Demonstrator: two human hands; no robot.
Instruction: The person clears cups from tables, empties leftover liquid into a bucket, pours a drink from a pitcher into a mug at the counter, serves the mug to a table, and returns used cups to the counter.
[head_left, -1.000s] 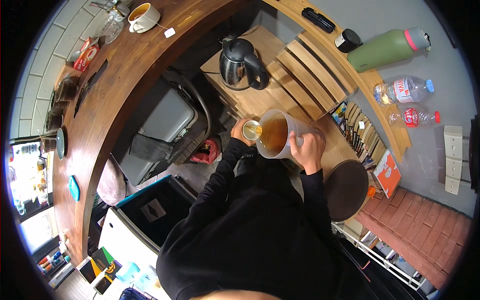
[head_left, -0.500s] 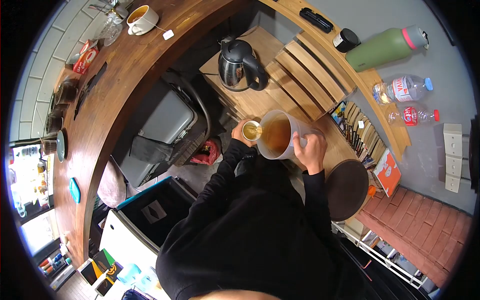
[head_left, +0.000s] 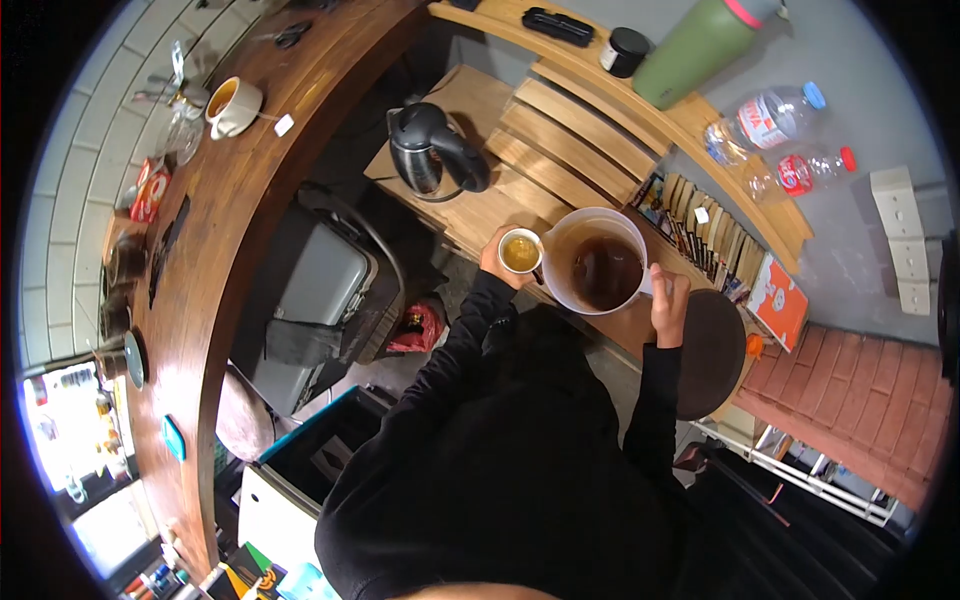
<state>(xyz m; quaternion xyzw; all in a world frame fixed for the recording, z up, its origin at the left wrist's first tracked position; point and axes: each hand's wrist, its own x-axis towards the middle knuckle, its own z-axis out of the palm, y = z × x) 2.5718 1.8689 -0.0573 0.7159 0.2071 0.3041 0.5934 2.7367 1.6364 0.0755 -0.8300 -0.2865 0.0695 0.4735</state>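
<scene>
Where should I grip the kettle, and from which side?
Probably by the handle, coming from the right: it arcs out on the right, near side of the kettle, which stands upright. The left hand holds the cup and the right hand the jug, so one must come free first.

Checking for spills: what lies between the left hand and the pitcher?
In the head view, the small cup held by the left hand lies between that hand and the pitcher.
</scene>
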